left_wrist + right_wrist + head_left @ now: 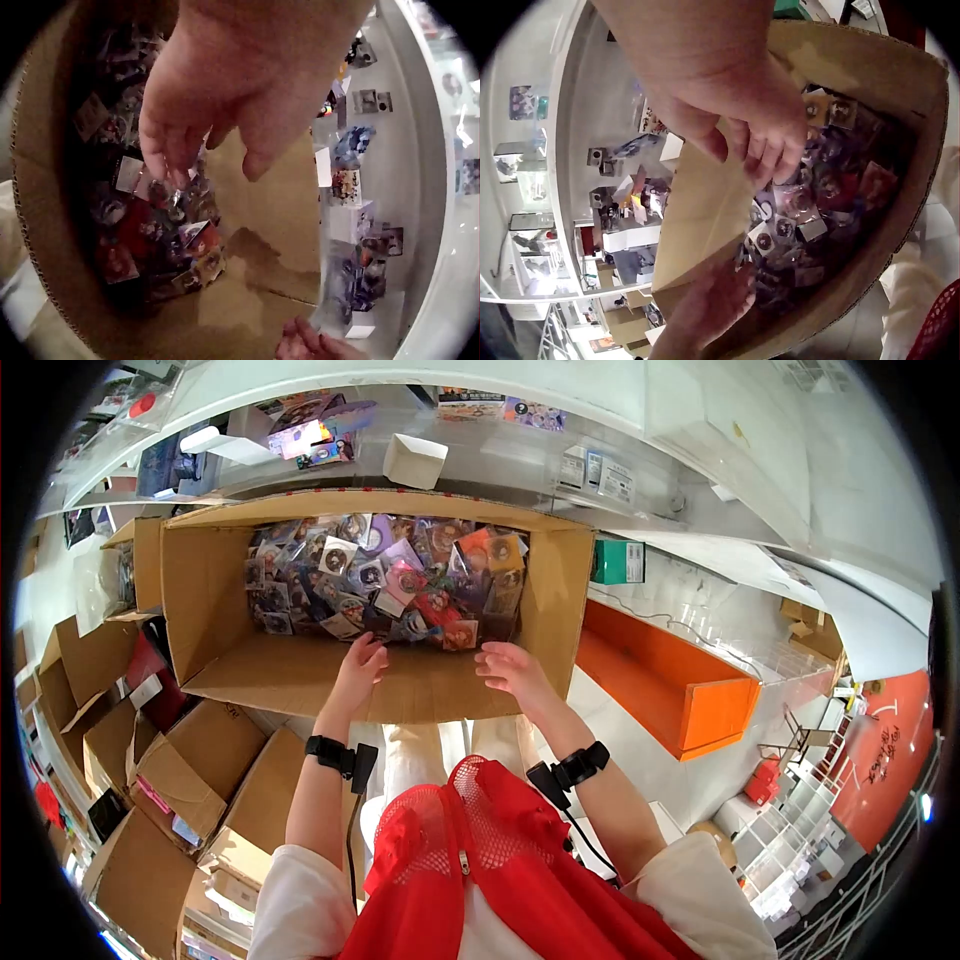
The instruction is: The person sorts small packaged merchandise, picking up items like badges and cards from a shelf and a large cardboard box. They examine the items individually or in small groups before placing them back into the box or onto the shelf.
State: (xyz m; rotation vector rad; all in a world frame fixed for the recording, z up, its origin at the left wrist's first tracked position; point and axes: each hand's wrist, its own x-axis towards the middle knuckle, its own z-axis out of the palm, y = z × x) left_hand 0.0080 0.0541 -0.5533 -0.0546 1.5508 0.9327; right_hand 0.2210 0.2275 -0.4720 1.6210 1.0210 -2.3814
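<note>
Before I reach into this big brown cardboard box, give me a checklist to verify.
1. Big rectangular brown cardboard box: top open, ok.
2. Small, flat, clear-wrapped picture packets: piled inside the box, ok.
3. Bare left hand: holding nothing visible, ok.
4. Bare right hand: holding nothing visible, ok.
5. Beneath the packets: hidden, cannot tell.
6. Black wrist straps: worn on both wrists, ok.

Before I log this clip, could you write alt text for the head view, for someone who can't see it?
A person's left hand and right hand hang loosely curled over an open cardboard box of clear-wrapped packets, some showing round badge-like pieces. An orange trough sits to its right, more cartons to its left.
</note>
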